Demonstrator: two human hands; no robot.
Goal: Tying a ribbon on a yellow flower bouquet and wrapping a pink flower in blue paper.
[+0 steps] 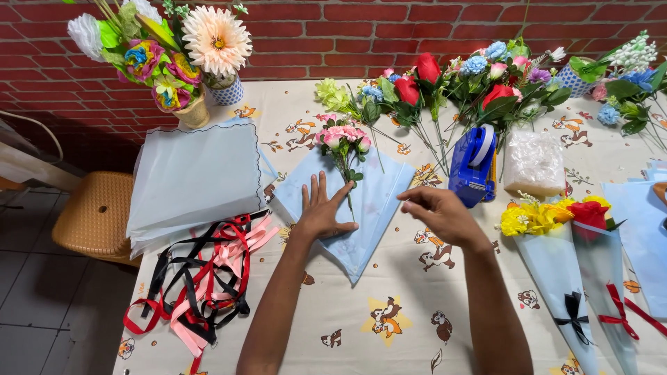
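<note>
Two cones point(580, 278) done and ribboned at right; I'm mid-wrap: left hand point(321, 212) flat, open, pinning posy point(342, 142) on blue paper point(361, 208), right hand point(434, 212) fingertips pinched, contents unclear, no ribbon yet.

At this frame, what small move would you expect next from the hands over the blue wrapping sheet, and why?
Probably the right hand folds the sheet's right edge over the stems. The left hand lies flat on the blue wrapping sheet, pinning the pink flower sprig at its centre, and the right hand hovers pinched beside that open edge.

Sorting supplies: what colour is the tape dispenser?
Blue, with a white roll; the tape dispenser shows in the head view.
</note>
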